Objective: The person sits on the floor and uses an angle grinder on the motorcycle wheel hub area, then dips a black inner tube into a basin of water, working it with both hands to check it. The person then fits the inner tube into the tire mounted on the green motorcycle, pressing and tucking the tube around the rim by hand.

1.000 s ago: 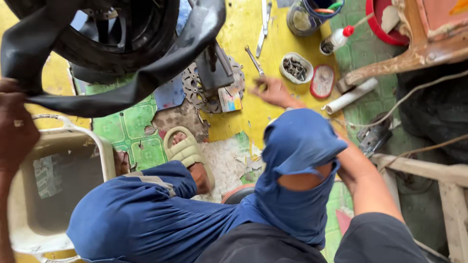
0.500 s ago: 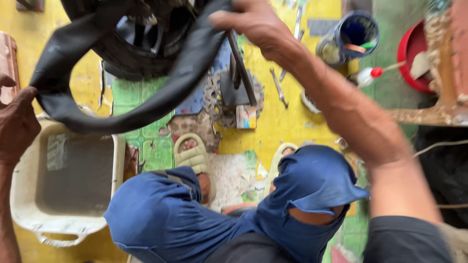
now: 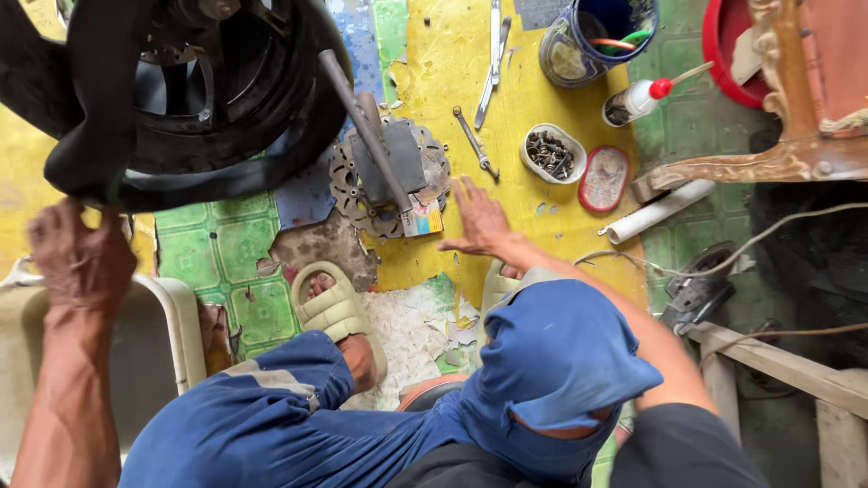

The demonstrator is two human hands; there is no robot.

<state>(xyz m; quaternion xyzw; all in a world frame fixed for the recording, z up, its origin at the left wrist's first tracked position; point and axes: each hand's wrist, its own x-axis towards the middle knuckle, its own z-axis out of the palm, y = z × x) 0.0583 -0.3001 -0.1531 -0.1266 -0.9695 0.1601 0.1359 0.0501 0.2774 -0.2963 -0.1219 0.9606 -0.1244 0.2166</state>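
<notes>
The left hand (image 3: 80, 262) is closed around the loose black rubber tube (image 3: 181, 185) that hangs from the dark wheel (image 3: 194, 86) at the upper left, gripping it at the low end of its loop; just below the hand stands a pale plastic basin (image 3: 176, 316). The right hand (image 3: 479, 217) is spread flat, fingers splayed and holding nothing, hovering low over the yellow-painted floor (image 3: 452, 81) — whether it presses on the floor cannot be told.

Just left of that hand lies a toothed metal disc (image 3: 348, 185) with a dark block on it, and a long-handled tool (image 3: 362, 126) leans across the disc, its upper end against the wheel. A small wrench (image 3: 475, 140) lies just above the right hand's fingertips. Farther up rest a pair of pliers (image 3: 493, 54) and a blue can (image 3: 597, 36) with bits of cord inside. To the right sit a small white bowl (image 3: 553, 152) of dark metal parts, an oval lid (image 3: 604, 178), a squeeze bottle (image 3: 642, 97) with a red nozzle and a white pipe (image 3: 660, 210).

The person wears blue trousers (image 3: 271, 425) — one foot in a pale green sandal (image 3: 334, 312) rests on the chipped green tiles.
</notes>
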